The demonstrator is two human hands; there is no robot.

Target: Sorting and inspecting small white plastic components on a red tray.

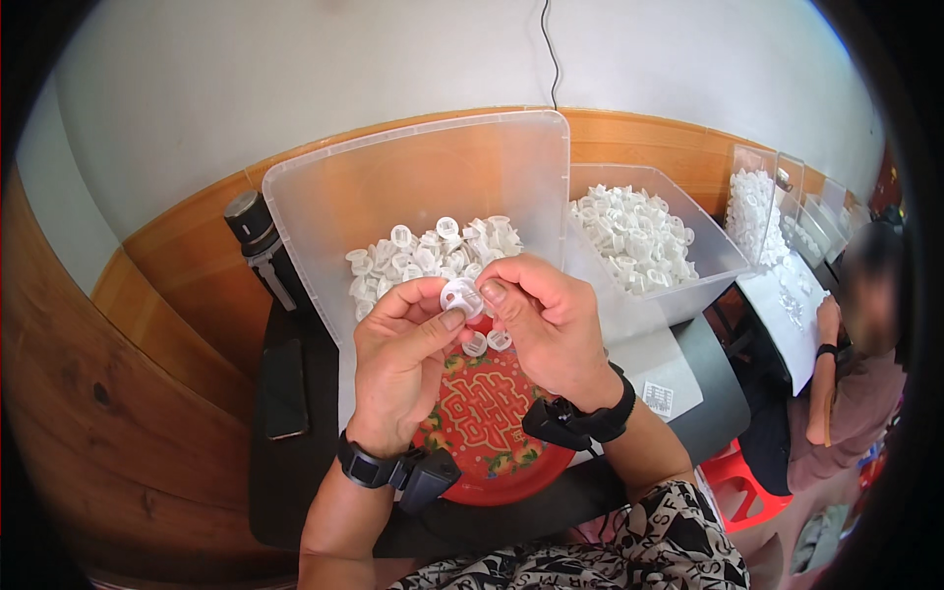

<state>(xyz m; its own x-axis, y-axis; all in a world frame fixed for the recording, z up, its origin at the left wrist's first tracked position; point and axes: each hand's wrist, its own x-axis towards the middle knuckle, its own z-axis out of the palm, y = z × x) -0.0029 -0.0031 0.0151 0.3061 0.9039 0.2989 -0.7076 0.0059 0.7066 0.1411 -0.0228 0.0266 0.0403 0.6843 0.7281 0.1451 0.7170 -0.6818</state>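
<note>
My left hand (398,349) and my right hand (546,329) come together above a red round tray (521,472) with a gold pattern. Between their thumbs and fingertips they pinch a small white round plastic piece (459,297) with openings in its face. Two similar white discs (474,343) lie at the tray's far edge, just below my fingers. Behind my hands, a heap of white plastic pieces (433,251) spreads in front of an upright translucent plastic wall (413,162). My hands cover the near part of that heap.
At the right stands a translucent bin (708,275) full of white pieces. A black flask (261,236) and a dark phone (286,388) are on the left of the black table (344,521). Farther right, a co-worker's hand (829,315) rests near more white pieces.
</note>
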